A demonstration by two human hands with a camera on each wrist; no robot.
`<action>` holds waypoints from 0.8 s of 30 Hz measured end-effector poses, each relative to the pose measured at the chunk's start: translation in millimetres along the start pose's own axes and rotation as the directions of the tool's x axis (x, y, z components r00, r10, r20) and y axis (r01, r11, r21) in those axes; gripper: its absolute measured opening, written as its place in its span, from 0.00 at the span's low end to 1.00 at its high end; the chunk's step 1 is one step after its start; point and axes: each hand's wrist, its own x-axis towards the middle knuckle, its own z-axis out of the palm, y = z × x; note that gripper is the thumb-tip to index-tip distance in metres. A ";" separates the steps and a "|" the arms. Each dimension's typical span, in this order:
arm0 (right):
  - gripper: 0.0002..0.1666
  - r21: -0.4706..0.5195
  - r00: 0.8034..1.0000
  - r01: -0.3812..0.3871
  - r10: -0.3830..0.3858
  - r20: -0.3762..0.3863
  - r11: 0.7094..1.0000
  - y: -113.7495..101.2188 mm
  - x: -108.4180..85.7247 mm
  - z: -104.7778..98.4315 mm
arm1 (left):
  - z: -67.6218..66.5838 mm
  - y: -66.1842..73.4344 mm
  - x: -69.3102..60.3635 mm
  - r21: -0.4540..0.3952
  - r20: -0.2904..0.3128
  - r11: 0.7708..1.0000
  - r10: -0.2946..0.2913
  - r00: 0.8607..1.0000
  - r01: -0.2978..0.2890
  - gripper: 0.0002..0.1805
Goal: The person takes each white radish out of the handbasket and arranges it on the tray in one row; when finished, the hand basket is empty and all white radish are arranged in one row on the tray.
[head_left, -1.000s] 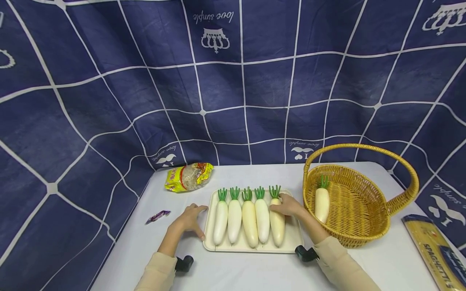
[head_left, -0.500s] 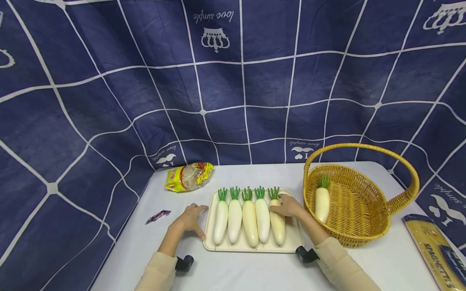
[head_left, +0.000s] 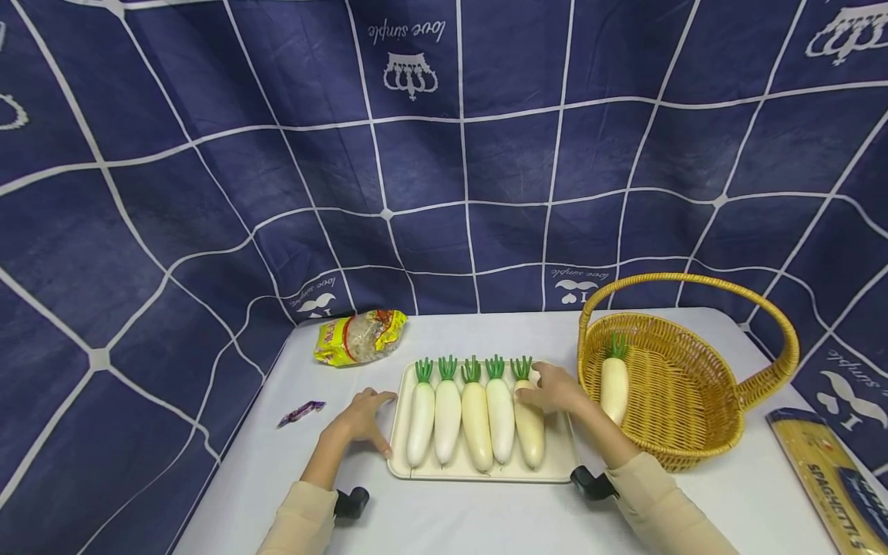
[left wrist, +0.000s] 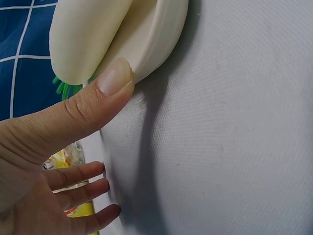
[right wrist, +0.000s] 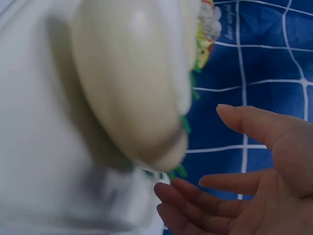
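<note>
Several white radishes with green tops lie side by side on a cream tray [head_left: 559,451]. Beside the upper part of the rightmost radish [head_left: 530,435] is my right hand [head_left: 557,390]. In the right wrist view its fingers [right wrist: 234,182] are spread and loose, and a gap shows between them and the radish. My left hand [head_left: 359,418] stays at the tray's left side, its thumb [left wrist: 115,81] against the rim and its other fingers extended over the tabletop. One more radish [head_left: 613,388] leans inside the wicker basket [head_left: 683,401], at its left.
A yellow snack-like bag [head_left: 361,338] with a clear window lies at the back left. Closer in is a small purple wrapper [head_left: 301,413]. A spaghetti packet [head_left: 829,478] lies at the right edge. Blue checked cloth [head_left: 444,169] hangs behind the table.
The rightmost radish's green top has shifted slightly left and the radish lies still. My right hand has drawn back a little to the right. My left hand has not moved.
</note>
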 end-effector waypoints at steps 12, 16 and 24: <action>0.38 -0.010 0.997 0.052 -0.053 -0.048 0.999 -0.3 -24.7 -54.8 | 0.7 0.7 0.1 0.000 0.004 1.000 0.003 1.000 -0.003 0.56; 0.36 -0.036 0.992 0.094 -0.096 -0.081 0.995 7.0 -30.6 -73.7 | 0.9 0.0 0.6 0.000 0.003 1.000 0.005 1.000 -0.005 0.56; 0.33 -0.013 0.998 0.065 -0.065 -0.019 0.998 28.4 -34.0 -108.2 | -0.8 0.3 -0.8 -0.004 0.003 1.000 -0.002 1.000 0.002 0.56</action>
